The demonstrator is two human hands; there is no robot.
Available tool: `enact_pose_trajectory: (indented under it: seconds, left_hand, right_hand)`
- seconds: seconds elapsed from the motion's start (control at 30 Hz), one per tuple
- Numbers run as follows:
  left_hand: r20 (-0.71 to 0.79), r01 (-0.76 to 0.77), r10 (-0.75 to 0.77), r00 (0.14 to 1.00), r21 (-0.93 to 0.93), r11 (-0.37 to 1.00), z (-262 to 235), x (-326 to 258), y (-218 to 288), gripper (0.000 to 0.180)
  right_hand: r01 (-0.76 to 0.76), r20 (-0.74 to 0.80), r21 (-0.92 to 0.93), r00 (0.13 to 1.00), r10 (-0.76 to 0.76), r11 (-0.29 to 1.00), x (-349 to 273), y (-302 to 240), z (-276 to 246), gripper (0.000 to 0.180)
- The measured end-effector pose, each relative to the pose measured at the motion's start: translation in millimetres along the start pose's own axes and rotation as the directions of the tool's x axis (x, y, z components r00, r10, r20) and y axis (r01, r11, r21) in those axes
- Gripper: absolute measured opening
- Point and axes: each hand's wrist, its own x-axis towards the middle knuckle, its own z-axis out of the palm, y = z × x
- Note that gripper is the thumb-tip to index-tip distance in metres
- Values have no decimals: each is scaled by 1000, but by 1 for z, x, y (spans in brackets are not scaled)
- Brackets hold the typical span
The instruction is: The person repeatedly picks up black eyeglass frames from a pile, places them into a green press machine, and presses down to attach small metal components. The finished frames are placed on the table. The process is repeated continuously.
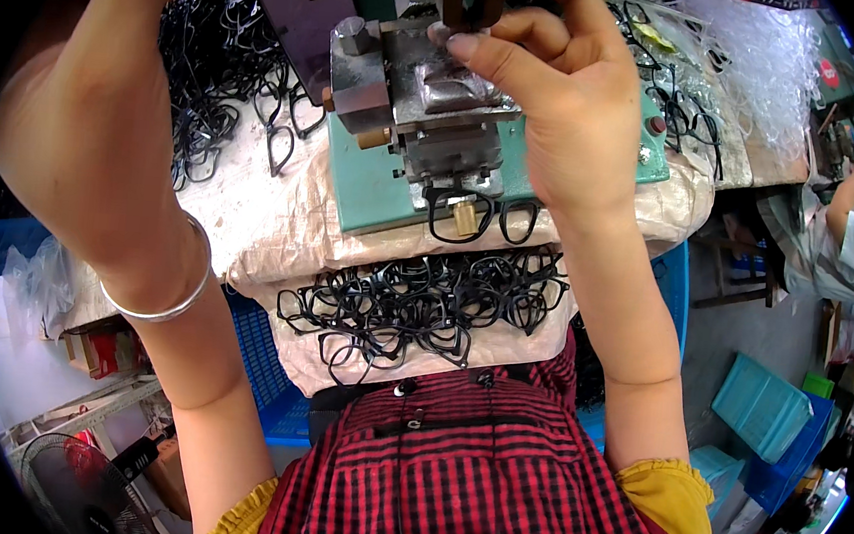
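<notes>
My right hand [584, 114] is at a metal press fixture [456, 89] on a green base [353, 186]. Its thumb and fingers close together beside the dark upright ram [473, 0], and whatever is between them is hidden. My left hand [87, 120] is raised at the upper left, with a silver bangle [200, 284] on that wrist. The top edge cuts off its fingers, so its grip does not show. At the front of the fixture, a black eyeglass frame [496, 220] lies around a brass knob [465, 220].
Many black eyeglass frames [414, 301] lie on a cloth-covered ledge before me. More frames [203, 119] are heaped at the left, by a phone [311, 17]. Clear plastic pieces [743, 81] spread at the right. Blue crates [260, 354] stand below; another person [830, 239] sits at far right.
</notes>
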Motion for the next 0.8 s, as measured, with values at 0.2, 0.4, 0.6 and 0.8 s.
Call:
enact_pose_trajectory:
  seconds: [0.2, 0.4, 0.6, 0.8]
  left_hand:
    - [-105, -57, 47, 993, -91, 994, 7, -31, 31, 15]
    - [701, -131, 138, 700, -64, 989, 123, -134, 47, 22]
    - [802, -159, -6, 597, 126, 979, 168, -175, 28, 12]
    - [977, 983, -126, 173, -162, 88, 99, -128, 15, 12]
  right_hand:
    - [-73, 73, 40, 995, 70, 997, -17, -10, -9, 57]
    - [-109, 44, -71, 993, 113, 991, -18, -32, -33, 53]
    - [120, -150, -449, 967, -207, 886, -26, 9, -118, 39]
    - [2, -291, -430, 946, -140, 903, -47, 8, -158, 31]
